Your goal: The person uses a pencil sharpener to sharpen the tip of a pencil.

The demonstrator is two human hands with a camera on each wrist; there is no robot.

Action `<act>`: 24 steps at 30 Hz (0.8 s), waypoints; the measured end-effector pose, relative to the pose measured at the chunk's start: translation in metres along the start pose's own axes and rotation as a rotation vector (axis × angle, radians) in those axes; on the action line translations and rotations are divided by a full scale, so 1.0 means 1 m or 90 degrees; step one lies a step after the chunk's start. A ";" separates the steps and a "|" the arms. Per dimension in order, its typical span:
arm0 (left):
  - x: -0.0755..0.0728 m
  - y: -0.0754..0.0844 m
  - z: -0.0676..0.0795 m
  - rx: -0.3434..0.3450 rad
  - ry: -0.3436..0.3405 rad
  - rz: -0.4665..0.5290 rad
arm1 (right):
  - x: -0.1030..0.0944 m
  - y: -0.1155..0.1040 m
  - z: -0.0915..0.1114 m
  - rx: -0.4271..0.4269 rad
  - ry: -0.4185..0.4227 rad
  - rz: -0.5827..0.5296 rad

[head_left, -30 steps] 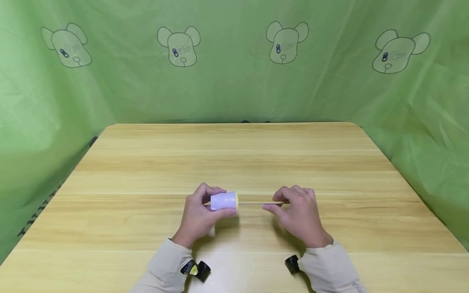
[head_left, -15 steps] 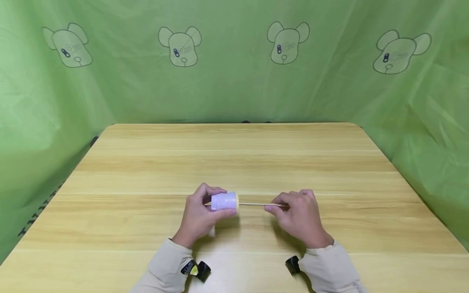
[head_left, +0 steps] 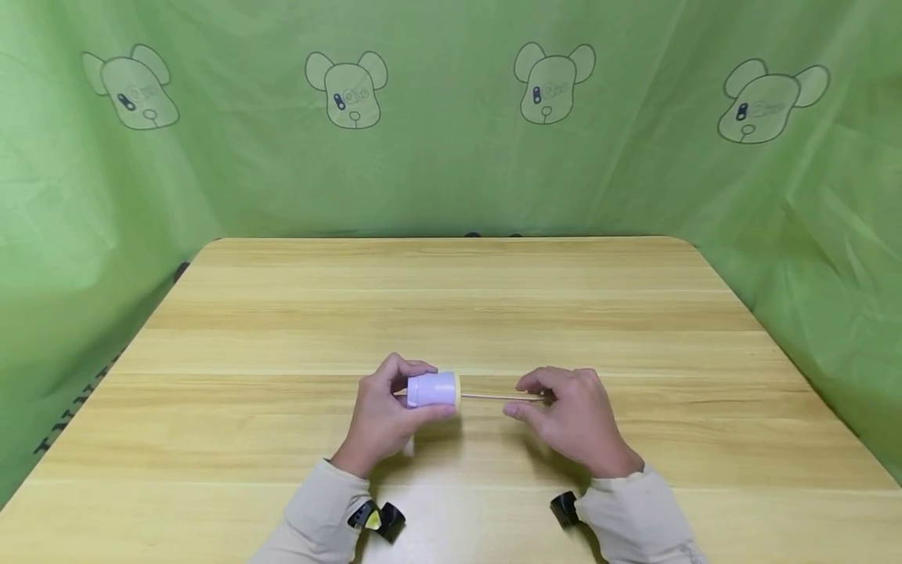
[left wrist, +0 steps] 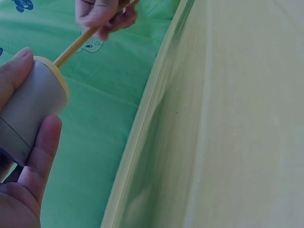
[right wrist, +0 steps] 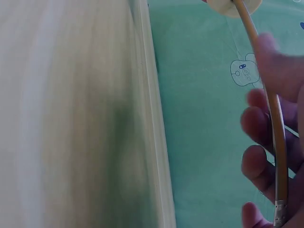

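In the head view my left hand (head_left: 380, 411) holds a lilac pencil sharpener (head_left: 432, 389) on its side, thumb near me and fingers on the far side. Its cream end (left wrist: 61, 78) faces right. A thin wooden pencil (head_left: 493, 396) runs from that end toward my right hand (head_left: 574, 415). Curled loosely round the pencil's other part, the right fingers lie beside it, with thumb and index tips apart. The right wrist view shows the pencil's metal ferrule (right wrist: 280, 211) low along the fingers. The pencil's tip is hidden inside the sharpener.
Both hands are above a wood-grain table (head_left: 451, 313). Green cloth (head_left: 451, 172) printed with bear heads hangs behind and at the sides. Beige sleeves cover the forearms, and black devices (head_left: 564, 509) sit at the wrists.
The right thumb and index finger have spread from a pinch on the pencil, and the right hand has turned slightly. The left hand and the sharpener have stayed nearly still.
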State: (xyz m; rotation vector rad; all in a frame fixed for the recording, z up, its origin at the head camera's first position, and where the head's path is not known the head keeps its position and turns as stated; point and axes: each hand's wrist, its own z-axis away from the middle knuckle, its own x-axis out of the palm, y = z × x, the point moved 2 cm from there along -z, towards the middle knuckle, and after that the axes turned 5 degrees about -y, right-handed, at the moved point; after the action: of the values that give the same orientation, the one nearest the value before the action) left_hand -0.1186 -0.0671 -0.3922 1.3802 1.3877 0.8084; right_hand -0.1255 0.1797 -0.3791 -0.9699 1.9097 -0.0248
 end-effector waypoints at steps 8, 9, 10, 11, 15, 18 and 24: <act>0.000 0.002 0.001 -0.001 0.007 0.007 | 0.001 -0.003 0.000 -0.024 0.090 0.030; 0.000 0.002 0.001 -0.003 0.009 0.008 | 0.001 -0.003 0.000 -0.031 0.092 0.032; -0.001 0.001 0.001 -0.008 0.010 0.006 | 0.002 -0.004 0.000 -0.038 0.091 0.033; -0.001 0.001 0.002 -0.011 0.012 0.005 | 0.002 -0.004 0.000 -0.044 0.091 0.035; -0.002 0.002 0.002 -0.018 0.010 0.007 | 0.002 -0.004 0.000 -0.055 0.080 0.054; -0.001 0.003 0.001 -0.014 0.000 0.015 | 0.002 -0.005 0.000 -0.049 0.061 0.067; 0.001 0.001 0.000 -0.006 -0.007 0.008 | 0.001 -0.005 0.000 -0.007 0.033 0.036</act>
State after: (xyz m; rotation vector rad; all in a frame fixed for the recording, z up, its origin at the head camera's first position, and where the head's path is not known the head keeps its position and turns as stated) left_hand -0.1177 -0.0665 -0.3912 1.3844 1.3671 0.8139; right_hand -0.1230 0.1755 -0.3776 -0.9300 1.9855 -0.0066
